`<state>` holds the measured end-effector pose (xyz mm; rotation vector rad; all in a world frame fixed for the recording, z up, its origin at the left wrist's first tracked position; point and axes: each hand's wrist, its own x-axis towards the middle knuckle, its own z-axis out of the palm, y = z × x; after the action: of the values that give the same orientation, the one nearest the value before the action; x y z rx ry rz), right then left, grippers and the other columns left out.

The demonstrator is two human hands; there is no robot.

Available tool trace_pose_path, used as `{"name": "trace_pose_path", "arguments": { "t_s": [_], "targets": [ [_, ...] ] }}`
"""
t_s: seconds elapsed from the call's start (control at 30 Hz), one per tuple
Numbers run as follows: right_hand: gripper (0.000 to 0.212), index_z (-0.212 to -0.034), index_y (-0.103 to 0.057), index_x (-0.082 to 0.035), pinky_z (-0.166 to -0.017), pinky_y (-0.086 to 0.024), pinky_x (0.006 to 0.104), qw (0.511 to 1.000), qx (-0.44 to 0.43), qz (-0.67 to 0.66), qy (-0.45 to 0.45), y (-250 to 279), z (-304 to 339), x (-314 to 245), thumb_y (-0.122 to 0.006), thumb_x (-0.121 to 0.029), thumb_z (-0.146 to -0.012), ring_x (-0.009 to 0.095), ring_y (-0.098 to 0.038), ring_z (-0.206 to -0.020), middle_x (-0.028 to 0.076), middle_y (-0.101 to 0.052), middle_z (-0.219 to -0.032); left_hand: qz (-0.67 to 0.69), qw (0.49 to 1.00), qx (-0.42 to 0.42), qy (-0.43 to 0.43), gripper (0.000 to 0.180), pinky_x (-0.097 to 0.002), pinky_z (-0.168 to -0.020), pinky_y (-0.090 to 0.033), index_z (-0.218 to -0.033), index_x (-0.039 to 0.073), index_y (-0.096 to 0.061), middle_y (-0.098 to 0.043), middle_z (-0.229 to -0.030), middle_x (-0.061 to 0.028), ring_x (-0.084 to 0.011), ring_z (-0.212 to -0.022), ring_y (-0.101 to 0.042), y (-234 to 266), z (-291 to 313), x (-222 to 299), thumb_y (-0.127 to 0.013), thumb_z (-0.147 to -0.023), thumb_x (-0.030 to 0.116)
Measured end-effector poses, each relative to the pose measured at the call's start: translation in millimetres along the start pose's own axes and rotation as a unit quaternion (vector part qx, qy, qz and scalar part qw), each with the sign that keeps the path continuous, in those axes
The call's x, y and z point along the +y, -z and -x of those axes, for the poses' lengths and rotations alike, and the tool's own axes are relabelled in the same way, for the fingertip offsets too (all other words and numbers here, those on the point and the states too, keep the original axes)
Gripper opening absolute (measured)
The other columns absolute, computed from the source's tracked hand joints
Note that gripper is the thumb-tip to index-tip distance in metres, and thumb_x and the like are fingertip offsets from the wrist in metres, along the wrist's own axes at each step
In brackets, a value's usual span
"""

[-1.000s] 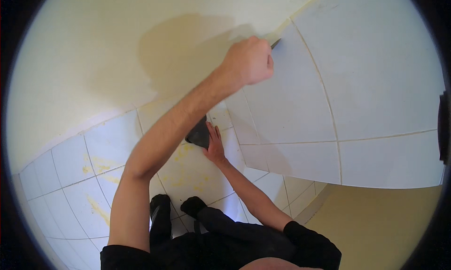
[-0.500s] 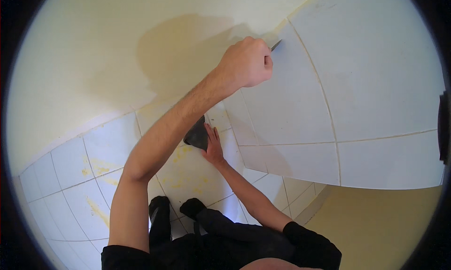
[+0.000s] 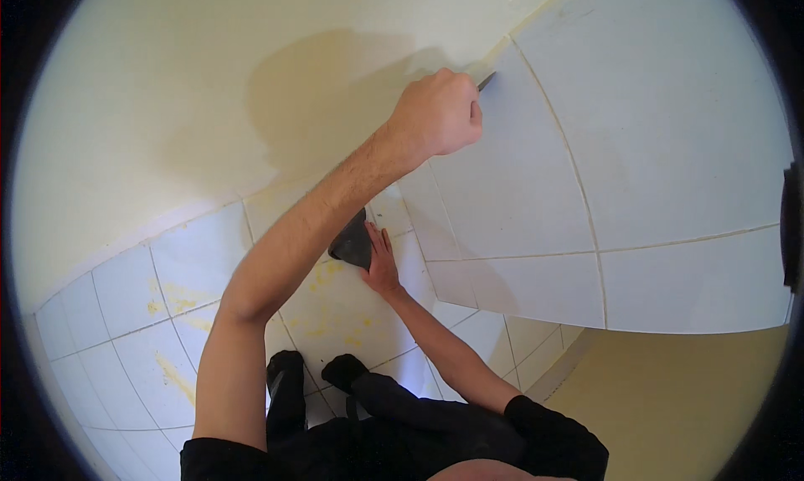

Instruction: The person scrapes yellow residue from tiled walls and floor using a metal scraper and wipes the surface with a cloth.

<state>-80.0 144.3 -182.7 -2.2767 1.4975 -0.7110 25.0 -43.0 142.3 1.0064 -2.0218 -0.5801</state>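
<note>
Watching remotely, I see the left hand (image 3: 440,113) clenched on a blade (image 3: 487,81) jutting past its fingers, a yellow strip (image 3: 544,10) left beyond them, progress otherwise unclear, while the right hand (image 3: 383,267), grip uncertain, lays extended fingers against a dark container (image 3: 353,243).

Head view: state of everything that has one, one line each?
Left hand: raised, closed in a fist around the blade's hidden handle
Blade: bare, jutting from the fist; contact with the tiles unclear
Right hand: fingers extended against the dark object; grip unclear
Dark object: partly hidden by the left forearm
Tiled floor: smeared with yellow
Large white tiles: faint marks near the top
</note>
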Motion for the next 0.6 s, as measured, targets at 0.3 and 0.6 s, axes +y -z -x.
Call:
{"name": "trace_pose_path", "arguments": {
  "t_s": [0.3, 0.6],
  "targets": [
    [0.082, -0.142, -0.036, 0.009, -0.124, -0.018, 0.0534, 1.0, -0.004, 0.008, 0.006, 1, 1, 2, -0.066, 0.0, -0.067, 0.034, -0.024, -0.15, 0.016, -0.025, -0.161, 0.017, 1.0, 0.025, 0.002, 0.017, -0.047, -0.06, -0.05, -0.079, -0.001, -0.07, -0.062, -0.066, -0.0239, -0.041, -0.058, -0.061, 5, -2, 4, -0.059, -0.079, 0.011],
    [0.08, -0.142, -0.037, 0.009, -0.123, -0.019, 0.0544, 1.0, 0.0, 0.001, 0.017, 1, 0, 2, -0.065, -0.001, -0.069, 0.035, -0.026, -0.149, 0.017, -0.027, -0.161, 0.08, 0.995, -0.006, 0.054, 0.02, -0.0431, -0.055, -0.047, -0.085, -0.004, -0.071, -0.057, -0.061, -0.0251, -0.0348, -0.048, -0.052, 10, -3, 1, -0.058, -0.083, 0.012]
  ]
}}
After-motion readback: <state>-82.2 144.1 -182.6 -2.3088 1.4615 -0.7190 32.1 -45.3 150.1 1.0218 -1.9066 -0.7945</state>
